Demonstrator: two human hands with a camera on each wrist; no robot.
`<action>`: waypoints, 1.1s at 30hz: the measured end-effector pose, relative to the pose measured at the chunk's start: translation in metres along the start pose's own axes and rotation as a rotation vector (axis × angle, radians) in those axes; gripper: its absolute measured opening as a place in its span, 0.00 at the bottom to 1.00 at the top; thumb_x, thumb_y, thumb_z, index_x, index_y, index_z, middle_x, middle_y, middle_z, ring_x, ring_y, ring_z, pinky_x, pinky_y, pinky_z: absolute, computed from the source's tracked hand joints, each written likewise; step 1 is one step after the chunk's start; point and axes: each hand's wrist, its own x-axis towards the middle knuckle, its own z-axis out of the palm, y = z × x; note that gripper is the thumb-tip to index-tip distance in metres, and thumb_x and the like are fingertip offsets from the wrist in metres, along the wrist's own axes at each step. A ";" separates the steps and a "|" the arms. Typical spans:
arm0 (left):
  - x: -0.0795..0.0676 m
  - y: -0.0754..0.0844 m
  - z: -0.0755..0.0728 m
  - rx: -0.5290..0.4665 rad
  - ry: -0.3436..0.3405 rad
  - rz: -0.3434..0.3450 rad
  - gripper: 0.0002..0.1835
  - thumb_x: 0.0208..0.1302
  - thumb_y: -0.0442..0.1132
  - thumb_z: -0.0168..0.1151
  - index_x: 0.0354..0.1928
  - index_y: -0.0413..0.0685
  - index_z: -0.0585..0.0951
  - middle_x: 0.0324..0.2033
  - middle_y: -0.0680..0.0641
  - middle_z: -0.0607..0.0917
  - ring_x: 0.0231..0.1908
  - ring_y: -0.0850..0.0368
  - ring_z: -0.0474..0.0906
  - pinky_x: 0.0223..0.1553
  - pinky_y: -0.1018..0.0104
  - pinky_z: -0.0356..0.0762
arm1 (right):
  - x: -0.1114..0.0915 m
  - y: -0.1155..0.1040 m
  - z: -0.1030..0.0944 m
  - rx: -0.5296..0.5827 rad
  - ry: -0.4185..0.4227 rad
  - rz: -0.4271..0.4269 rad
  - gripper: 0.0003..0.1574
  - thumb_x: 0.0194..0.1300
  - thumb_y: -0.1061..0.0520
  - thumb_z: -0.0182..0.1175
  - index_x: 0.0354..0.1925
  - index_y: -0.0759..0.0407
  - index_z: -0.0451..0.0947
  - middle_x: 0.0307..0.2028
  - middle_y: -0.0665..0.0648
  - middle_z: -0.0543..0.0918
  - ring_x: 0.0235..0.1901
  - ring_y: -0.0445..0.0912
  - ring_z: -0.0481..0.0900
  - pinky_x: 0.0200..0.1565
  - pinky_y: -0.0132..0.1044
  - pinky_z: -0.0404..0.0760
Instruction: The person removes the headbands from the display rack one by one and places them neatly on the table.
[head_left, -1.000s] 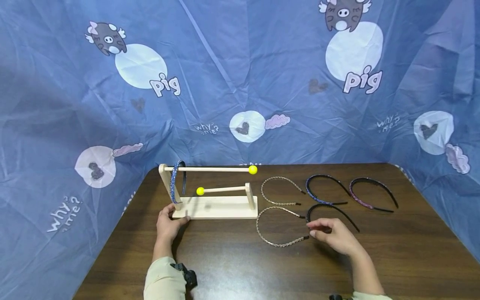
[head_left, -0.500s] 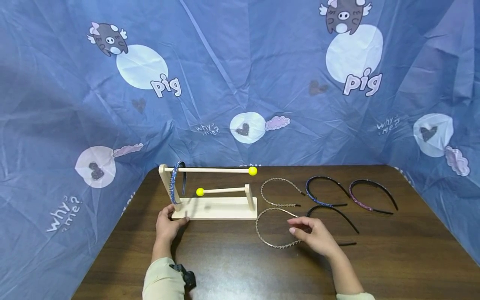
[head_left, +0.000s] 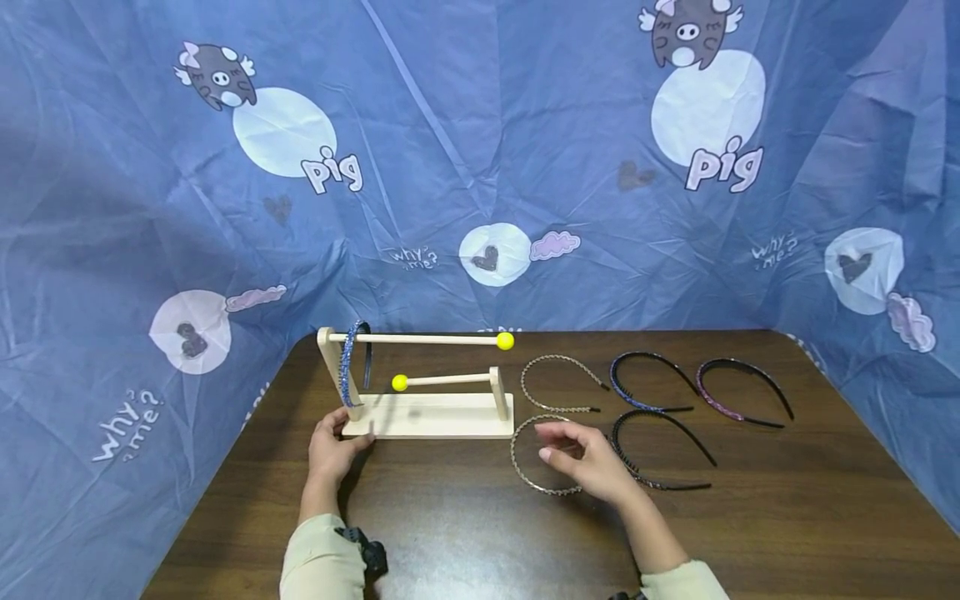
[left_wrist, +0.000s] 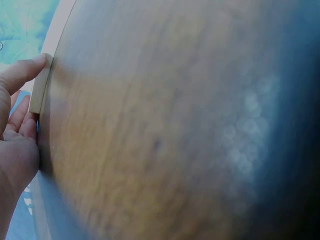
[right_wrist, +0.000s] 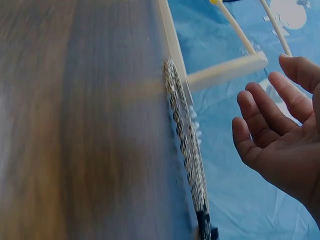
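My left hand [head_left: 332, 452] holds the left end of a pale wooden headband stand [head_left: 438, 427], thumb on the base's front edge; the left wrist view shows the thumb [left_wrist: 25, 72] against that edge. A blue glittery headband [head_left: 346, 367] hangs on the stand's upper rod at the left. My right hand [head_left: 588, 462] hovers over a gold braided headband [head_left: 517, 467], covering part of it. Its fingers are loosely bent and hold nothing, and the right wrist view shows the hand [right_wrist: 285, 130] apart from the band. Another gold headband [head_left: 551, 407] lies behind.
Right of the gold bands lie a black headband [head_left: 628, 462], a blue one [head_left: 626, 396] and a pink one [head_left: 716, 404]. Yellow balls cap the upper rod [head_left: 435, 340] and lower rod [head_left: 450, 380]. A blue printed cloth [head_left: 420, 167] hangs behind the table [head_left: 450, 533].
My right hand has moved left, from the black headband to over the front gold one, uncovering the black band. The left hand stays at the stand.
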 end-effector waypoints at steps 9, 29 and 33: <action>-0.001 0.002 -0.001 0.004 -0.006 0.000 0.35 0.48 0.26 0.67 0.60 0.31 0.66 0.51 0.34 0.68 0.52 0.41 0.63 0.53 0.53 0.58 | 0.014 0.011 0.014 0.076 -0.014 -0.025 0.21 0.59 0.60 0.62 0.51 0.66 0.76 0.45 0.67 0.79 0.41 0.49 0.77 0.41 0.37 0.75; 0.001 -0.002 0.001 -0.002 0.004 0.024 0.34 0.48 0.25 0.67 0.60 0.29 0.66 0.50 0.33 0.69 0.49 0.42 0.64 0.49 0.57 0.59 | 0.045 -0.030 0.041 0.239 -0.062 -0.083 0.28 0.57 0.72 0.57 0.57 0.74 0.67 0.48 0.70 0.76 0.45 0.63 0.75 0.46 0.46 0.75; 0.002 -0.002 0.000 -0.011 0.011 0.038 0.34 0.47 0.25 0.67 0.59 0.28 0.67 0.49 0.32 0.69 0.49 0.42 0.65 0.48 0.58 0.59 | 0.052 -0.034 0.044 0.249 -0.079 -0.095 0.28 0.57 0.72 0.57 0.57 0.74 0.67 0.49 0.71 0.76 0.45 0.63 0.75 0.46 0.46 0.75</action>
